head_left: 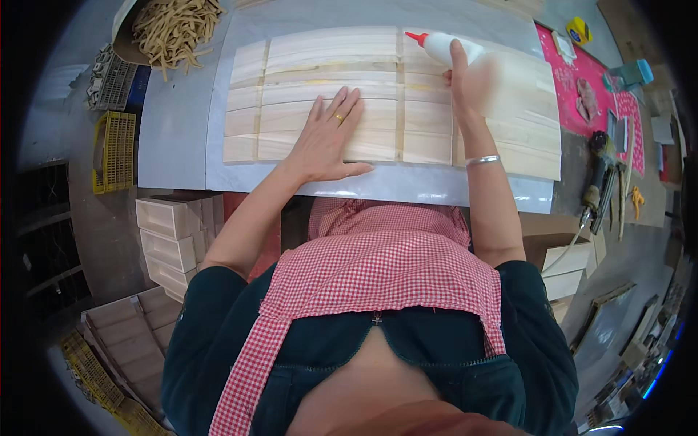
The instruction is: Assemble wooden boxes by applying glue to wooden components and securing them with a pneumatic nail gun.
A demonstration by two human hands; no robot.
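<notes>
A pale wooden panel point(429, 138) of joined slats lies on the grey worktable, with narrow cross strips running across it. My left hand point(326, 144) rests flat on its left half, fingers spread and holding nothing. Over the panel's far right part, my right hand point(469, 91) grips a white squeeze bottle point(438, 48) with a red nozzle, tipped so the nozzle points left, near the panel's far edge. A blurred patch hides part of this hand and the wood beside it.
A tub point(131, 36) of thin tan strips stands at the far left, above yellow crates point(114, 152). Pale wooden boxes point(166, 218) are stacked below the table's left edge. Rightward lie a pink sheet point(574, 83), a teal-lidded jar point(629, 75) and a dark hand tool point(600, 167) with a hose.
</notes>
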